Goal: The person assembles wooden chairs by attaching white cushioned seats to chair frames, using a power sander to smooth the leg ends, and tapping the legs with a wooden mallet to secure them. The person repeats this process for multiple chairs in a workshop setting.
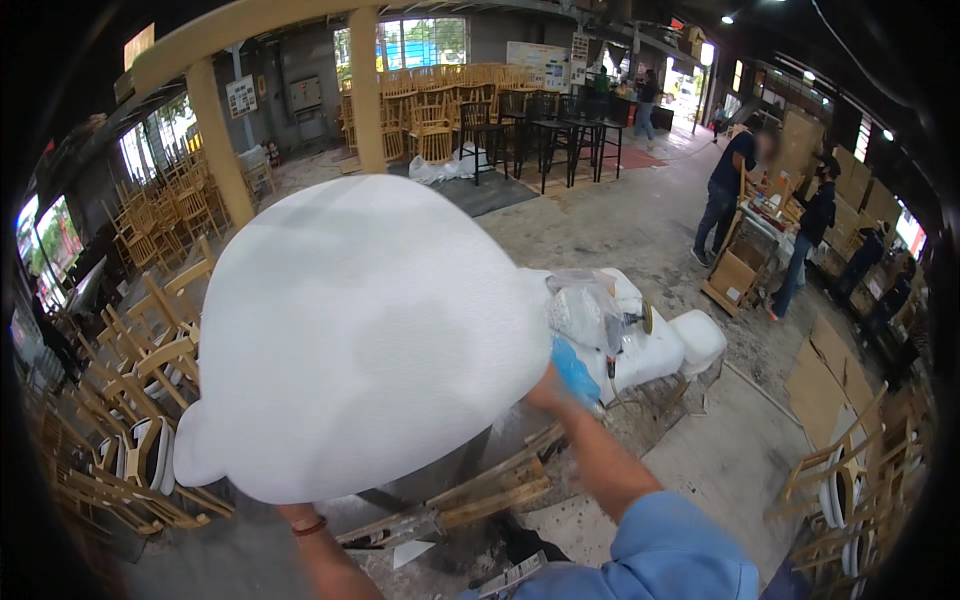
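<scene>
A large white foam sheet point(370, 320) with a rounded outline and a small lobe at its lower left fills the middle of the head view. My right hand point(546, 388) grips its right edge, the fingers hidden behind it. Under the lower edge is my left hand point(297, 514), mostly covered by the sheet, with a red band at the wrist; it appears to support the sheet from below. Behind the sheet, a white padded work surface point(650, 358) carries a clear plastic bag point(588, 315), a blue plastic bag point(574, 370) and a hand tool with a round disc point(640, 320).
Wooden chairs point(150, 370) crowd the left, and more point(850, 475) stand at the lower right. A beige post point(366, 95) rises behind the sheet. Two people point(728, 185) work at a bench to the right, beside a cardboard box point(735, 272). Black stools point(560, 135) stand farther back.
</scene>
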`<action>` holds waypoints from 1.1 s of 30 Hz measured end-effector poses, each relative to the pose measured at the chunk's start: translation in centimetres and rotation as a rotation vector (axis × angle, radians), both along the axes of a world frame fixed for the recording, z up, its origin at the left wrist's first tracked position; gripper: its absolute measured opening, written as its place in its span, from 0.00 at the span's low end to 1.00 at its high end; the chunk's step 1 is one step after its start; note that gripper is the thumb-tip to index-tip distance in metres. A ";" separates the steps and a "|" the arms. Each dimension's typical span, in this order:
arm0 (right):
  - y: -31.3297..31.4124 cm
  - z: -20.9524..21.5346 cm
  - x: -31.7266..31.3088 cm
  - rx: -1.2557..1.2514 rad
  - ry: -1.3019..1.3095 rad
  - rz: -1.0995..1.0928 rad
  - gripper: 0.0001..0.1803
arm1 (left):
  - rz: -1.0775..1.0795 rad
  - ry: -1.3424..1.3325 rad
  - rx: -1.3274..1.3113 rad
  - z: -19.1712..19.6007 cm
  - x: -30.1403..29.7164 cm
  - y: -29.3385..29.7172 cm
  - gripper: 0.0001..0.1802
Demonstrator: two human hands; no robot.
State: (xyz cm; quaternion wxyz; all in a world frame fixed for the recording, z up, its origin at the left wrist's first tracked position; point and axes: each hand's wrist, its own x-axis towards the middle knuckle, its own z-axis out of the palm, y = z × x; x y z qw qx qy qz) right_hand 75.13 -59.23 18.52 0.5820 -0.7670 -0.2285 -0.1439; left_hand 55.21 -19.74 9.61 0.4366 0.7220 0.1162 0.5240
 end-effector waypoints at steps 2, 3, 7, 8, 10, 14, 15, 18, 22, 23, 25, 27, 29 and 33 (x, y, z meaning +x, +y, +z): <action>-4.1 2.9 -1.7 -0.045 0.161 0.003 0.31 | -0.021 0.067 0.039 -1.5 -2.0 -2.1 0.27; -7.5 5.8 -1.2 -0.005 -0.020 -0.250 0.30 | -0.069 0.067 0.044 -1.7 -1.7 -3.9 0.27; -3.3 22.2 -7.6 0.547 -0.267 0.003 0.30 | -0.101 0.134 0.116 -1.7 -5.9 -7.1 0.24; -0.2 26.2 -9.6 0.607 -0.259 0.190 0.35 | -0.113 0.142 0.138 -1.6 -6.9 -8.0 0.23; 4.6 32.7 -13.4 0.592 -0.221 0.260 0.46 | -0.160 0.154 0.171 -1.3 -8.2 -10.4 0.22; 6.0 40.7 -17.3 0.826 -0.122 0.463 0.50 | -0.437 0.131 0.192 0.2 -9.9 -17.0 0.20; 6.1 40.9 -18.3 0.984 -0.161 0.333 0.51 | -0.454 0.126 0.260 0.5 -10.7 -17.7 0.20; 2.1 38.9 -20.8 1.202 -0.382 0.245 0.42 | -0.595 0.240 0.550 1.5 -12.9 -18.1 0.23; -9.4 31.9 -27.6 1.135 -0.352 0.413 0.31 | -1.136 0.817 0.123 5.8 -12.6 -16.3 0.31; -12.1 30.4 -28.2 1.195 -0.201 0.387 0.33 | -1.103 0.665 0.023 5.6 -11.5 -14.4 0.32; -17.6 27.5 -32.2 1.244 0.159 0.792 0.37 | -1.058 0.369 -0.155 6.6 -7.7 -12.3 0.34; -18.9 24.5 -35.0 1.520 0.027 0.529 0.39 | -1.078 0.118 -0.494 9.9 -3.1 -11.9 0.40; -22.1 20.5 -35.8 1.544 0.002 0.595 0.40 | -1.155 -0.118 -0.780 13.9 0.6 -11.9 0.43; -32.2 15.0 -37.3 1.566 0.033 0.647 0.42 | -1.238 -0.439 -0.807 18.5 5.6 -14.6 0.31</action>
